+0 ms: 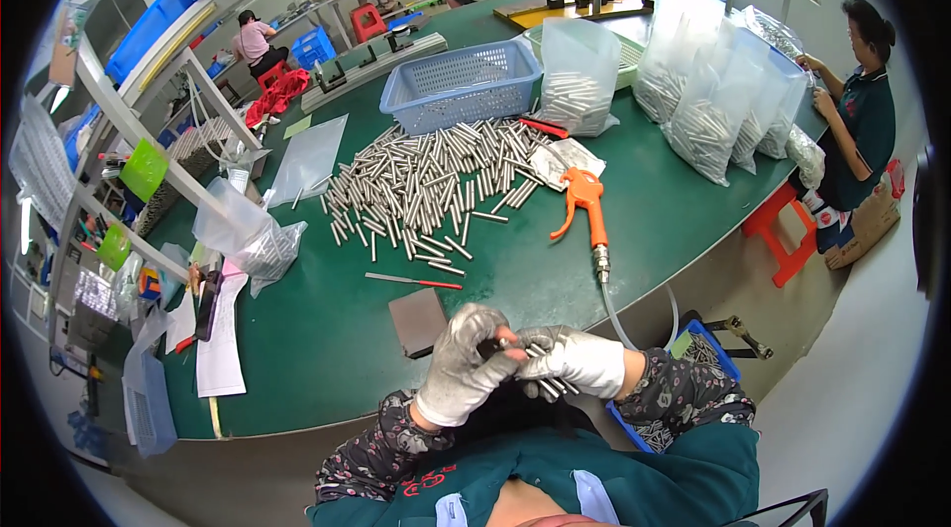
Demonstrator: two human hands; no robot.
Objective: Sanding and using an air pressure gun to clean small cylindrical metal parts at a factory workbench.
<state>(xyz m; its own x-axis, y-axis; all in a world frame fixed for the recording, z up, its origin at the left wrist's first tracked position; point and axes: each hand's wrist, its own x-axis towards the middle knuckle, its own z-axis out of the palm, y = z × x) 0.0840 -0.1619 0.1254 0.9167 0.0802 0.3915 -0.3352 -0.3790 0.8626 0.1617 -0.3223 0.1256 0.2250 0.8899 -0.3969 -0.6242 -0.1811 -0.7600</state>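
Note:
Both my hands are in white work gloves with some fingertips bare, held close together at the table's near edge. My right hand [578, 361] is closed around a small bunch of short metal pins [551, 387], whose ends stick out below and between its fingers. My left hand [460, 367] has thumb and forefinger curled together against the right hand, pinching what looks like one metal pin. Beyond them a large heap of metal pins [426, 180] lies loose on the green table [317, 349]. A red-handled file [414, 281] and a brown square block [418, 321] lie just past my left hand.
An orange air gun [582, 205] with a hose lies right of the heap. Behind are a blue basket [461, 89] and bags of pins [577, 96]. A blue crate [715, 354] holds pins below the edge. A co-worker [862, 111] sits at right, near a red stool [781, 235].

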